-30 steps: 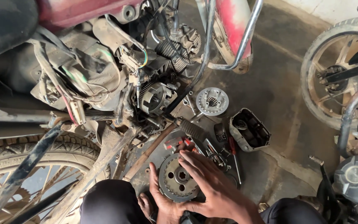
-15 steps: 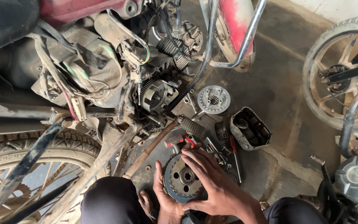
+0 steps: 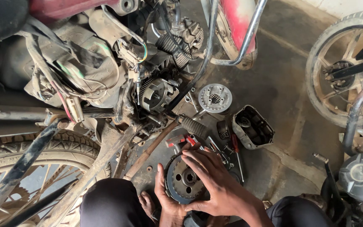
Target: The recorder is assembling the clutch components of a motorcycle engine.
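A round, toothed metal clutch drum (image 3: 183, 180) sits low in the middle of the head view, just above the floor. My left hand (image 3: 164, 197) cups its left rim from below. My right hand (image 3: 215, 180) lies over its right side and top, fingers spread across the rim. Both hands hold the drum between them. Above it, the open engine side of a red motorcycle shows a second toothed clutch basket (image 3: 156, 93) still mounted.
A silver perforated clutch plate (image 3: 215, 97), an oily engine cover (image 3: 253, 127), red-handled screwdrivers (image 3: 236, 151) and small tools lie on the dirty floor. A spoked tyre (image 3: 30, 168) is at lower left. Another wheel (image 3: 341, 71) stands at right.
The view has shifted slightly. My hands keep their hold on the clutch drum, with my right fingers moving a little across its rim.
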